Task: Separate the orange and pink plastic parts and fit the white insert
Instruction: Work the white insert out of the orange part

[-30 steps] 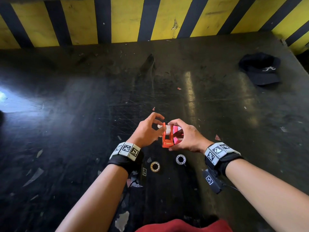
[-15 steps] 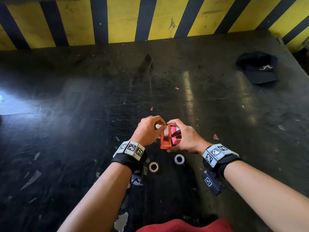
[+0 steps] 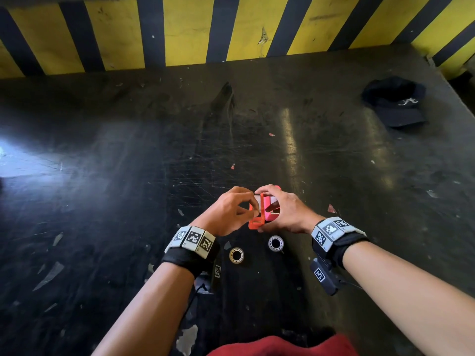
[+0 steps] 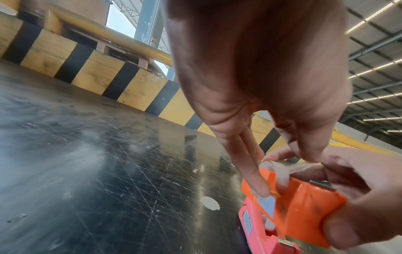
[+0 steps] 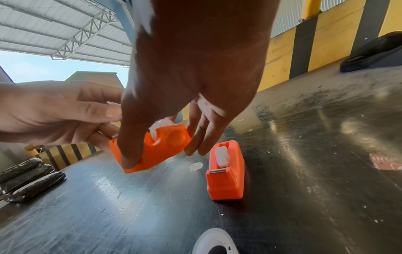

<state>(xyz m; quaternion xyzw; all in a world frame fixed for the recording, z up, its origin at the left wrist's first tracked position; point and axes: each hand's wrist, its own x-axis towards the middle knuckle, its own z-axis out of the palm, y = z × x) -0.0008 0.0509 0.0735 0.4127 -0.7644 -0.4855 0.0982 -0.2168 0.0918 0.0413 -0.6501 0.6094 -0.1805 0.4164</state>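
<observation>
My right hand (image 3: 285, 214) grips the orange plastic part (image 3: 256, 222) just above the black table, thumb on its front end (image 5: 128, 161). The white insert (image 5: 161, 126) sits in its top slot. My left hand (image 3: 231, 211) pinches there: two fingers (image 4: 259, 187) lie on the orange wall (image 4: 304, 206) and the thumb is at the white insert (image 4: 276, 171). The pink part (image 5: 226, 171) stands apart on the table with its own white wheel; from the head camera the pink part (image 3: 270, 205) shows under my right fingers.
Two small ring-shaped rolls (image 3: 236, 255) (image 3: 275, 243) lie on the table just before my wrists. A black cap (image 3: 395, 104) rests at the far right. A yellow and black striped wall (image 3: 180, 29) closes the back. Dark rolls (image 5: 28, 180) lie at the left.
My left hand has brought the white insert down onto the orange part's top and its fingers have curled in. Both hands stayed at the same spot.
</observation>
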